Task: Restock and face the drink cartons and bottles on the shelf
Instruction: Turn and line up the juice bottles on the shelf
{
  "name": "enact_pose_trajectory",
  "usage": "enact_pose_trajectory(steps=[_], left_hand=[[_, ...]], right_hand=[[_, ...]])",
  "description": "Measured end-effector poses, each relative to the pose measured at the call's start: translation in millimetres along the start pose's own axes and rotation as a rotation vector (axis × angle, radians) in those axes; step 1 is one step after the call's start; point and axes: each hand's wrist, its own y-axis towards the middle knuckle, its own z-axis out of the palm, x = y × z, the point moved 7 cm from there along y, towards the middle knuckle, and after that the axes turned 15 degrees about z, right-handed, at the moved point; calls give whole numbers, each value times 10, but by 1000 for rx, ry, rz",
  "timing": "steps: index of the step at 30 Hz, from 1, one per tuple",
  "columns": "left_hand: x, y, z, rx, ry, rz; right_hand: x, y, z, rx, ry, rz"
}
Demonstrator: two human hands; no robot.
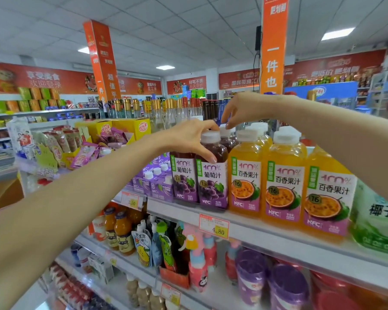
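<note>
Purple-labelled grape bottle (212,175) stands gripped beneath left hand (189,139).

Orange pillar (274,45), yellow boxes (130,126), price tag (214,225)

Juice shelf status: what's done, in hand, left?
Done: three passion-fruit bottles stand at the shelf edge, labels forward. In hand: left hand grips the front grape bottle by its shoulder; right hand reaches the cap of the rear grape bottle, grip unclear. Left: the purple cartons look uneven, likely unfaced.
</note>
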Motion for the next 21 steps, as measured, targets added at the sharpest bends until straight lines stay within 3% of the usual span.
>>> enact_pose_trajectory(steps=[7, 11, 17, 21], left_hand=[[19, 7, 7, -44, 169, 4], [8, -61, 2, -114, 126, -32], [11, -348, -89, -288, 141, 49], [55, -526, -44, -265, 128, 53]], right_hand=[[37, 224, 259, 254, 5, 15], [82, 301, 303, 274, 5, 6], [111, 316, 298, 278, 0, -46], [120, 344, 200, 294, 32, -65]])
